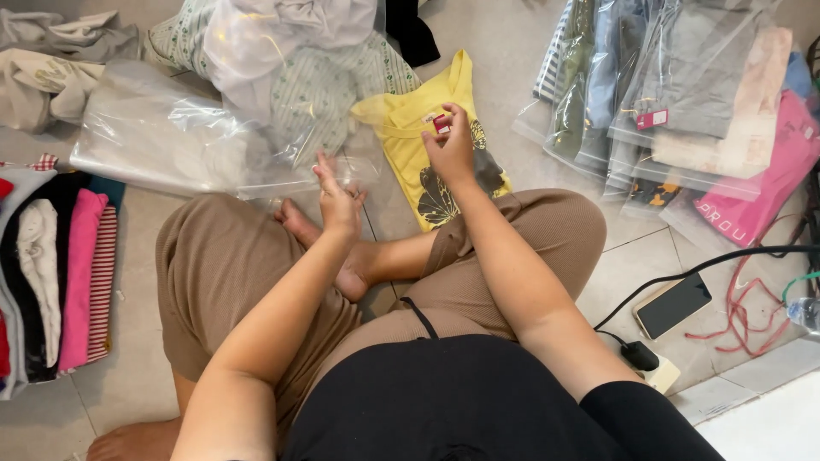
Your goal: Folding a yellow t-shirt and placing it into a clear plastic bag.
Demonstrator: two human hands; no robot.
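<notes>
A row of folded clothes (60,273) lies on the floor (128,376) at the left edge. Beside it, a clear bag (162,137) lies before the person's knees. The left hand (339,201) hovers at the bag's near corner, fingers loosely open, holding nothing. The right hand (450,145) pinches a small red tag (442,125) over a yellow shirt (436,145) spread flat on the floor. Further right lie bagged clothes (683,102), then a phone (672,305) near the right edge.

At the left edge of the frame lies my row of folded clothes (60,282); bagged garments (683,102) fill the upper right, a phone (673,305) lower right on the floor (128,358).
</notes>
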